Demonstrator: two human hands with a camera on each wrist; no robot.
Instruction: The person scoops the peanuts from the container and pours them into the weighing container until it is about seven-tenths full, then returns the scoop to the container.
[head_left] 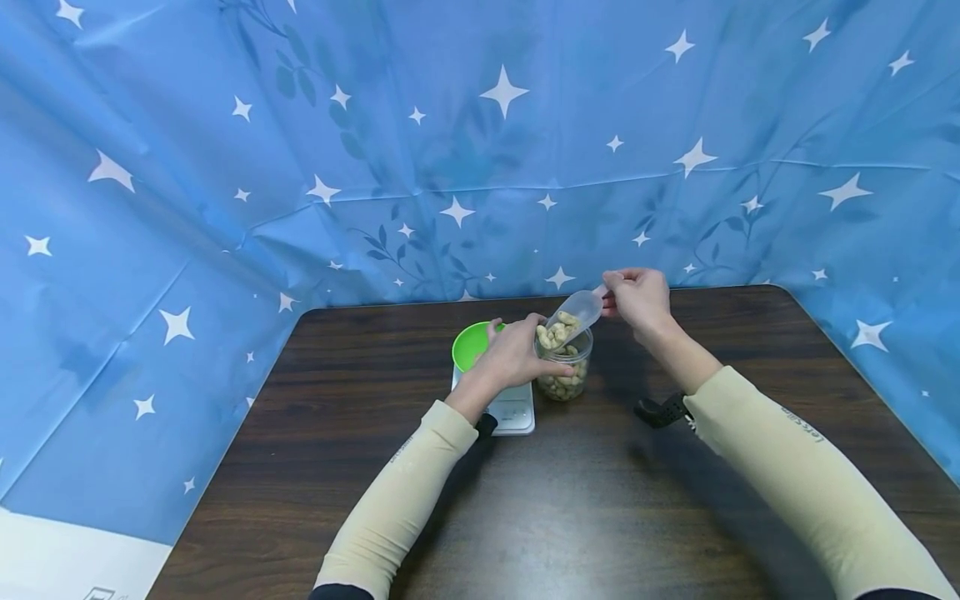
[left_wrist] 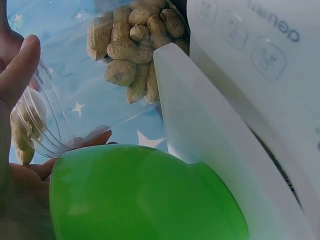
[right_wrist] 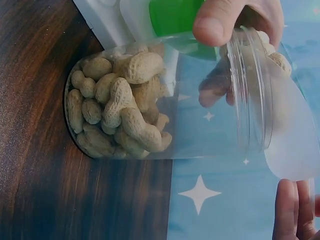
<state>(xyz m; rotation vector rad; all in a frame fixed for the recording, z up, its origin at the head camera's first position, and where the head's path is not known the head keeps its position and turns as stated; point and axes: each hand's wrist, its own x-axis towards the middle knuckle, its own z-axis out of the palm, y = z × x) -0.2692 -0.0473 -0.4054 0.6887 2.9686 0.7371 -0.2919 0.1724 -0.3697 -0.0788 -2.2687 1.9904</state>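
Note:
My left hand grips a clear plastic jar near its threaded neck, thumb and fingers on opposite sides in the right wrist view. Unshelled peanuts fill the lower part of the jar, which stands upright on the table. A translucent white scoop loaded with several peanuts tilts down to the left at the jar's mouth. Its handle is pinched between the thumb and fingers of my right hand. Just left of the jar, a green bowl sits on a white kitchen scale, partly behind my left hand.
The dark wood table has a rounded far corner at the right. Behind it hangs a blue curtain with white stars, close to the table's back edge. A white surface shows at the lower left.

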